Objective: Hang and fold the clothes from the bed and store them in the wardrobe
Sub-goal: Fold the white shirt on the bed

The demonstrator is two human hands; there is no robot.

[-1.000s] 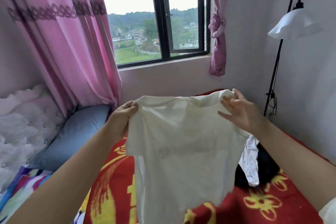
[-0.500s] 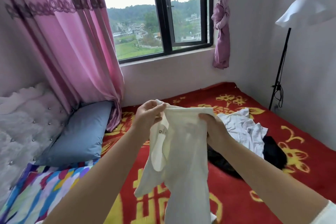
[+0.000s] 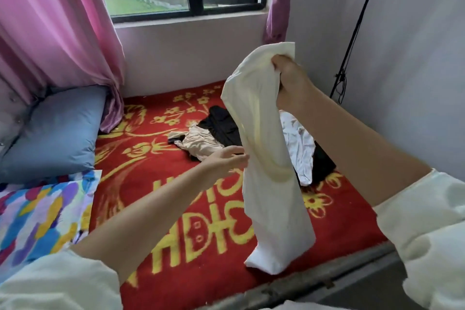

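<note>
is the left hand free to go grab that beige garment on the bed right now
Probably yes. The left hand is open and holds nothing, hovering just above and beside the beige garment on the red blanket. Nothing lies between them; the cream shirt hangs to its right from the right hand.

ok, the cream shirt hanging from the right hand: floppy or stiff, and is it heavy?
Likely very floppy: the cream shirt hangs in a limp column from the right hand, its hem crumpling on the red blanket. Probably light: one bunched-up grip holds it. The left hand is open beside it.
</note>
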